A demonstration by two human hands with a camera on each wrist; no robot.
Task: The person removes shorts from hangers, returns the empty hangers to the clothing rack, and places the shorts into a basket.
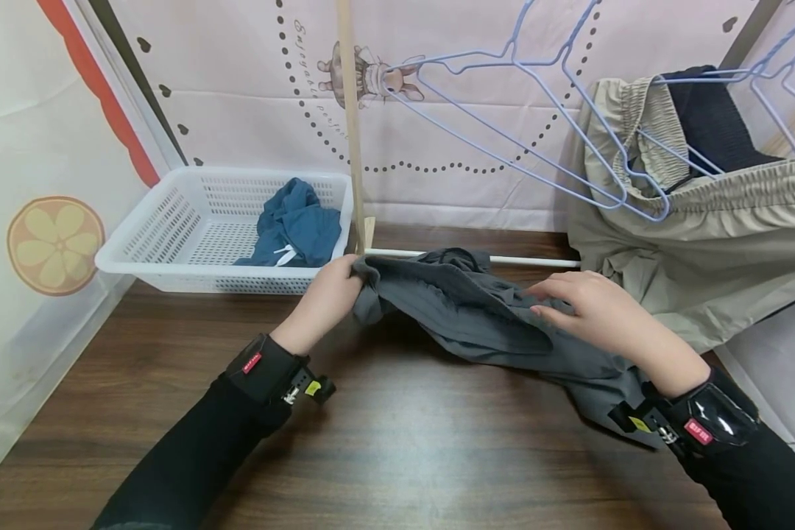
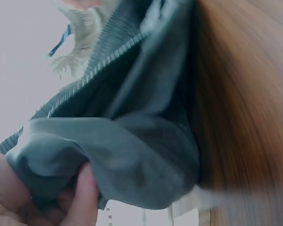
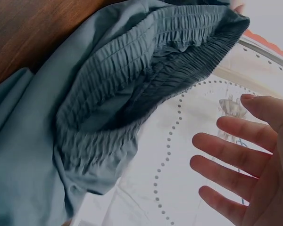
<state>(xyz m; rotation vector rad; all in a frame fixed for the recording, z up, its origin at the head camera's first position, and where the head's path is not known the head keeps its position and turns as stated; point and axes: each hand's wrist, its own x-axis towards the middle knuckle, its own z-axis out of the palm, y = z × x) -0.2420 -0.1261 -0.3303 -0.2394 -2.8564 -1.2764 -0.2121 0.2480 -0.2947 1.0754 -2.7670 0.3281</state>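
Note:
Dark grey pants (image 1: 450, 309) with a ribbed elastic waistband (image 3: 99, 94) lie bunched across the wooden table. My left hand (image 1: 327, 294) grips them at their left end, thumb and fingers pinching the cloth (image 2: 132, 155). Over the right part of the pants hovers my right hand (image 1: 596, 313). In the right wrist view, that hand (image 3: 266, 174) has its fingers spread, apart from the cloth and holding nothing. The waistband gapes between the two hands. How long the legs are cannot be told, since the cloth is folded.
At the back left stands a white basket (image 1: 152, 270) with a blue garment (image 1: 298, 228) inside. A wooden post (image 1: 350, 110) rises beside it. Blue hangers (image 1: 523, 165) hang above the table; beige pants (image 1: 676, 272) hang at right. A white rod (image 1: 536, 261) lies low behind.

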